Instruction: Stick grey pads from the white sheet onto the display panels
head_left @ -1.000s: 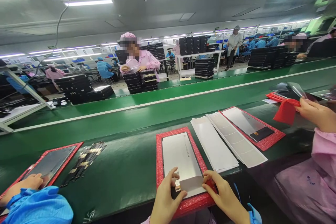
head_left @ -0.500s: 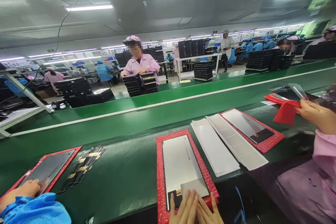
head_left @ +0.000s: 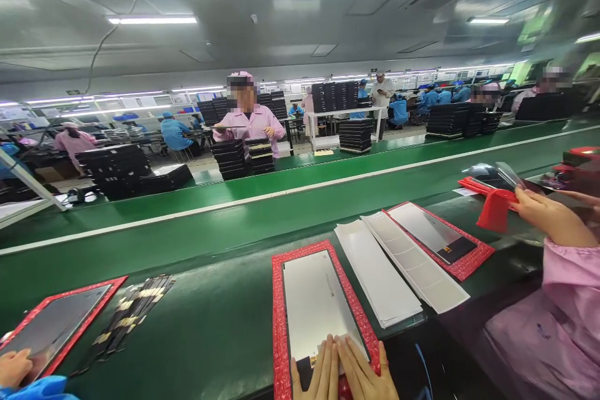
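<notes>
An LCD display panel [head_left: 312,300] lies silver back up on red bubble wrap [head_left: 277,300] in front of me. My left hand [head_left: 319,375] presses flat on the panel's near end, beside its black strip [head_left: 304,370], fingers stretched. Right against it, my right hand [head_left: 363,372] lies with straight fingers on the near right corner and thumb out over the wrap. Neither hand grips anything. The fingers cover most of the panel's lower part. White sheets [head_left: 375,281] and a strip of pale labels [head_left: 412,262] lie to the right.
Another panel [head_left: 422,225] on red wrap lies further right, near a co-worker's hand [head_left: 539,215] holding clear film and a red piece. At left, a co-worker's hand [head_left: 15,367] touches a dark panel [head_left: 60,319] beside black strips [head_left: 134,306]. Beyond runs a green conveyor [head_left: 262,200].
My hands have slid a little up the panel and cover the greyish patch seen before. The view has shifted slightly. The co-worker opposite has lifted a flat piece.
</notes>
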A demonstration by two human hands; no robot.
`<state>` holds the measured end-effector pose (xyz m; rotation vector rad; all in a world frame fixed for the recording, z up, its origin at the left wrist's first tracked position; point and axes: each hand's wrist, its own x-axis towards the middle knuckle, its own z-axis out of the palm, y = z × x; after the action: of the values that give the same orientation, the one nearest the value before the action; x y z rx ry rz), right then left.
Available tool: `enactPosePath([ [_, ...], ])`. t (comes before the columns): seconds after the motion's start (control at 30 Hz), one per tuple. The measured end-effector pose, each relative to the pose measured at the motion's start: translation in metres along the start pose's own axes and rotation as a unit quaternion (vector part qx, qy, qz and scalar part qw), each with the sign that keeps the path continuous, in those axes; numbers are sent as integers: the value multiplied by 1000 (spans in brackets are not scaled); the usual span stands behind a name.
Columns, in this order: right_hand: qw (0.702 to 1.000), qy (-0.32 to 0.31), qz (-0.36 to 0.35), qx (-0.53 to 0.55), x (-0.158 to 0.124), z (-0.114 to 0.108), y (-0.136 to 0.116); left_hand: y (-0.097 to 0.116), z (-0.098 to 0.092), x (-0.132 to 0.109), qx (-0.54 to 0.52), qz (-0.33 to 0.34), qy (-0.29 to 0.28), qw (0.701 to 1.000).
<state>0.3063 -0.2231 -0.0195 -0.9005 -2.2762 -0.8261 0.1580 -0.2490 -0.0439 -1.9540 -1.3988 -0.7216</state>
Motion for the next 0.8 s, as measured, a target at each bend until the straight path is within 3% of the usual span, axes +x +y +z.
enactPosePath([
  [0.13,996,-73,58,-3,-8,-8,7,-12,-5,-6,-9,0,-26,1000],
  [0.23,991,-86,106,8,-14,-13,14,-20,-9,-15,4,-16,-68,998],
  [0.4,978,-111,177,-4,-27,-19,33,-43,-22,-21,-71,-133,-165,975],
  [0.53,969,-137,207,7,-33,-23,37,-82,-32,2,-231,-263,-165,922],
  [0.67,972,-140,189,10,-33,-23,34,-103,-27,29,-324,-431,-179,823],
  [0.73,976,-133,170,5,-32,-21,33,-104,-23,37,-348,-464,-160,799],
  [0.8,980,-122,156,1,-31,-20,34,-103,-21,43,-371,-460,-138,795],
])
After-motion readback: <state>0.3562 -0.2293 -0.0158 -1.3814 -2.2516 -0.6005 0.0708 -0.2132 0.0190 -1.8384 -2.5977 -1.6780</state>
